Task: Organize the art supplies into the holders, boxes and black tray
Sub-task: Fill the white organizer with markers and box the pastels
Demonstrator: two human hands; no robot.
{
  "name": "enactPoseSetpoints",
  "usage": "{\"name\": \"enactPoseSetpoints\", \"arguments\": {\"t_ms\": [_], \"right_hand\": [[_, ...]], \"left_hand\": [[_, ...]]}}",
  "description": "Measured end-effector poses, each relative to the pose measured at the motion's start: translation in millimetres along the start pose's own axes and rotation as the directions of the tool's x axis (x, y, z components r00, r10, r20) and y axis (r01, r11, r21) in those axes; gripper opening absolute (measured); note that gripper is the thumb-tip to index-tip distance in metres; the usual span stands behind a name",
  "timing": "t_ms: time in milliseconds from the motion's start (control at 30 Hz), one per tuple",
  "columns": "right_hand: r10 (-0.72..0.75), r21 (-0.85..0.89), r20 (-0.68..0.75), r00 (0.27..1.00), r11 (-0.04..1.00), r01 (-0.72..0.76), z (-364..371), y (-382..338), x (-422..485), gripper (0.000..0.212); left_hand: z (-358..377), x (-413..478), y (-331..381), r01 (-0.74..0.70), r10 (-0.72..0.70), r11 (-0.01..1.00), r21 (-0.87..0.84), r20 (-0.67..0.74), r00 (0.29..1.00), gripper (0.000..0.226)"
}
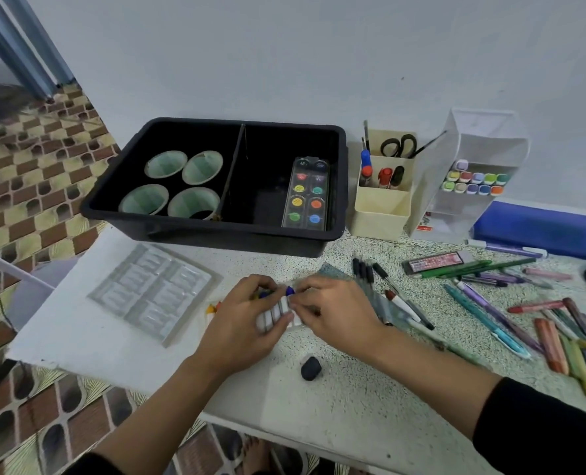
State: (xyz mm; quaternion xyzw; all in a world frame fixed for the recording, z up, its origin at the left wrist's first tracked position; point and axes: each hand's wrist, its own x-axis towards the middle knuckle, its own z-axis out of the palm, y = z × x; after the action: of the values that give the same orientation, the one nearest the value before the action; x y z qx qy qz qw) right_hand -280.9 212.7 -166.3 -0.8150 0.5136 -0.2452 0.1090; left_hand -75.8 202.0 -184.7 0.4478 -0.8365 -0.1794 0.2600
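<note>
A row of small white paint tubes with coloured caps (278,311) is held at the table's middle, gripped by the left hand (247,315) and pinched by the right hand (336,313). At 12 o'clock a black plastic tray (216,234) is set, with four green-lined paper cups (194,204) in its left compartment and a clear-lidded watercolour palette (307,195) in its right. A cream plastic holder (379,214) is stood at 2 o'clock, and loose pens and wax crayons (550,346) are scattered at 3 o'clock

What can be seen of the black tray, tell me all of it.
The black tray is a deep rectangular tub, plastic by its look, with a rolled rim. A thin divider splits it: four pale green cups stand left, a watercolour set rests right. It sits at the back of the table, beside the cream holder.
</note>
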Motion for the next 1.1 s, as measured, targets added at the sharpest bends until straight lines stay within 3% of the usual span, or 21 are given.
{"name": "enactPoseSetpoints", "arguments": {"t_ms": [200,300,400,600,767,867,1000,1100], "right_hand": [[0.044,0.092,0.061,0.997,0.995,-0.050,2,-3,-1,0.015],[0.113,0.256,0.122,0.986,0.956,-0.142,-10,4,1,0.013],[0.155,0.283,0.088,0.984,0.943,-0.174,-29,13,-7,0.015],[0.280,-0.103,-0.054,0.958,0.953,-0.284,-66,37,-31,0.007],[0.479,-0.250,0.075,0.875,0.858,-0.448,-85,49,-38,0.010],[0.507,-0.362,0.123,0.853,0.823,-0.437,-82,47,-40,0.016],[0.536,-0.372,0.178,0.825,0.813,-0.447,-80,43,-41,0.020],[0.482,-0.344,0.107,0.869,0.838,-0.423,-80,43,-41,0.013]], "left_hand": [[2,2,-5,-0.091,0.092,0.994,0.054,-0.023,0.995,0.043],[1,6,-8,-0.080,0.080,0.996,0.049,-0.007,0.997,0.040],[1,8,-8,-0.042,0.042,0.999,0.018,-0.005,0.999,0.044],[3,7,-6,-0.019,0.018,1.000,-0.009,-0.048,0.999,0.043],[4,4,-3,-0.066,0.069,0.996,0.064,-0.042,0.997,0.042],[6,6,-3,-0.068,0.071,0.995,0.067,-0.050,0.996,0.043],[7,9,-4,-0.031,0.033,0.998,0.057,-0.036,0.999,0.048],[6,10,-2,-0.028,0.030,0.996,0.080,-0.019,0.999,0.051]]}}
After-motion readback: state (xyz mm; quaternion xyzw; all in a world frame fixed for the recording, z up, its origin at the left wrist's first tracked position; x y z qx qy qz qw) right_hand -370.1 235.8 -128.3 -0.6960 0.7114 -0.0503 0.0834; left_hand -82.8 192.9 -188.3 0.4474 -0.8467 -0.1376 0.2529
